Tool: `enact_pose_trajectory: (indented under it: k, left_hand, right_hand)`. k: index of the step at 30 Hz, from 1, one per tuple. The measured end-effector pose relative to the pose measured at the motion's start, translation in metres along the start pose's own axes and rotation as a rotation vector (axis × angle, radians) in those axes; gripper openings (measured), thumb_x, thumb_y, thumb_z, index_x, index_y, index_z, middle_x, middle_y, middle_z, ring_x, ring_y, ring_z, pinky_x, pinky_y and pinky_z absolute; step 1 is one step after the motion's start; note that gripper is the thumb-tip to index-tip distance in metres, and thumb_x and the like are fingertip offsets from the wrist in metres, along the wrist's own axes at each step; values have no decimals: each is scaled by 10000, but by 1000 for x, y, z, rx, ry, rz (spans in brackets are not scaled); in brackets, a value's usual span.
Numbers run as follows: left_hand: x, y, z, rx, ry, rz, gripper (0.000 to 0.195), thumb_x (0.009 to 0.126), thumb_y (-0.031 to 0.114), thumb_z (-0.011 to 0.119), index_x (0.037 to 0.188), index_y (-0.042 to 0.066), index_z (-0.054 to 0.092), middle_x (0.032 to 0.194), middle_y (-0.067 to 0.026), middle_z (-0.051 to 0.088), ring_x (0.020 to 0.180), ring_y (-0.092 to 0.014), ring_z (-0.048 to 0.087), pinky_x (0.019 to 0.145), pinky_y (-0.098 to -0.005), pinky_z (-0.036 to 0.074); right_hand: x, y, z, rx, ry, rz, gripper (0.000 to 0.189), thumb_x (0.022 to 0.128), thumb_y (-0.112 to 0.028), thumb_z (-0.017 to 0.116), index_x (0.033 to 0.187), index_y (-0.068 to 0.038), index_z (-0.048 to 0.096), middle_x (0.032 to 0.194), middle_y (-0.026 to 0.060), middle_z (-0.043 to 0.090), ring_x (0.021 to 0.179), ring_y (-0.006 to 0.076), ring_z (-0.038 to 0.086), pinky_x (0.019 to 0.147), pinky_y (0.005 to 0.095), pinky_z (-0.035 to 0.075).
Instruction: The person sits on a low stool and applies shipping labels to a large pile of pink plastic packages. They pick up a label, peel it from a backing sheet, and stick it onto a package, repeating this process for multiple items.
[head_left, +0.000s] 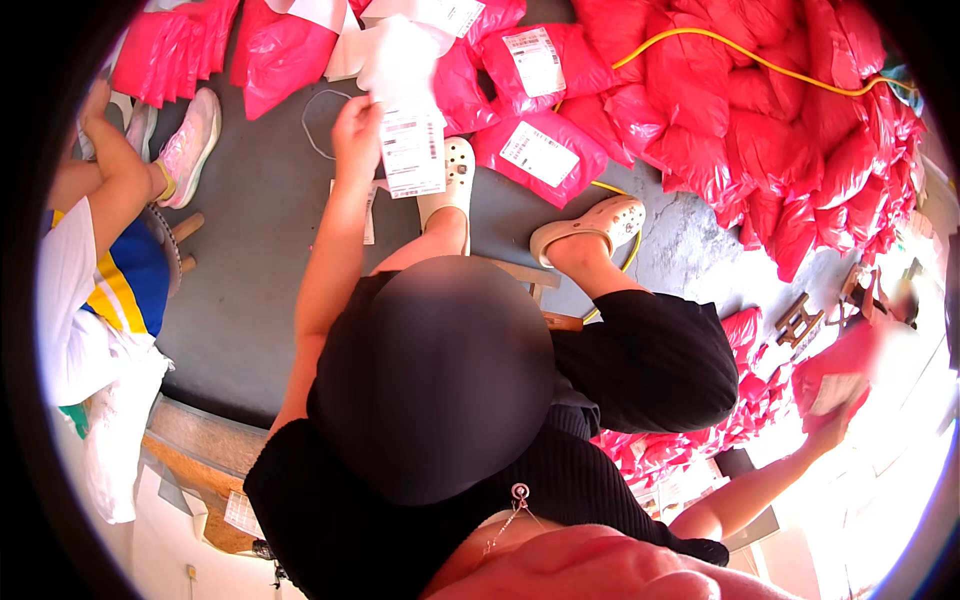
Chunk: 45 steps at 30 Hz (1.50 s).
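My left hand (358, 139) is raised in front of me, its fingers pinching the edge of a strip of printed white labels (411, 150). The strip's upper part is washed out by glare. Far out to my right, my right hand (831, 429) grips a pink plastic mailer bag (825, 375) with a pale label on it. Beyond my feet lie pink parcels bearing white labels, one (541, 159) near my right clog (592, 225) and another (525, 67) behind it. A further label sheet (369, 217) lies on the floor under my left forearm.
A large heap of pink parcels (757, 135) fills the far right, with a yellow cable (697, 31) across it. More parcels (675, 446) lie behind my right knee. Flat pink bags (169, 56) lie at far left. Another person (112, 195) sits at left; someone blurred is at far right, near wooden stools (799, 321).
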<state>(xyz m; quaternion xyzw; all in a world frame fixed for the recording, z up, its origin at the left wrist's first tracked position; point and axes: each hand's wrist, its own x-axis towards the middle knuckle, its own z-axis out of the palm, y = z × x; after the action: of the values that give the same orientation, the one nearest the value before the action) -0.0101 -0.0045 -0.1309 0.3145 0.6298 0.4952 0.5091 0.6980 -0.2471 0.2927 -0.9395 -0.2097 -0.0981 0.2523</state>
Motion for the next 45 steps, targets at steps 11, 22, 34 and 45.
enact_pose_trajectory:
  k: [11, 22, 34, 45]
  left_hand:
    - [-2, 20, -14, 206, 98, 174, 145, 917, 55, 547, 1016, -51, 553, 898, -95, 667, 793, -97, 604, 728, -224, 471]
    - [-26, 15, -11, 210, 17, 46, 130, 923, 45, 532, 1012, -36, 582, 876, -65, 659, 775, -68, 586, 705, -211, 462]
    - [-32, 9, -16, 306, 7, 83, 124, 916, 64, 548, 991, -24, 594, 845, -40, 653, 757, -66, 575, 705, -225, 460]
    - [-27, -3, -13, 256, -66, 105, 113, 915, 36, 540, 1000, -23, 586, 856, -43, 643, 788, -74, 582, 722, -218, 458]
  right_hand:
    - [-146, -109, 246, -317, -838, -704, 360, 890, -300, 556, 1179, -89, 586, 1060, 151, 656, 992, 306, 630, 829, 373, 486]
    - [-313, -231, 516, -149, -893, -505, 530, 794, -363, 649, 1159, 5, 536, 956, 214, 658, 943, 380, 627, 810, 447, 498]
    - [-344, -68, 417, 451, -1237, 484, 490, 840, -111, 636, 1263, 49, 445, 811, 80, 592, 618, 161, 591, 555, 299, 521]
    - [-368, -99, 459, 33, -1011, -85, 333, 804, -293, 669, 988, -25, 601, 896, 185, 662, 854, 330, 642, 769, 406, 491]
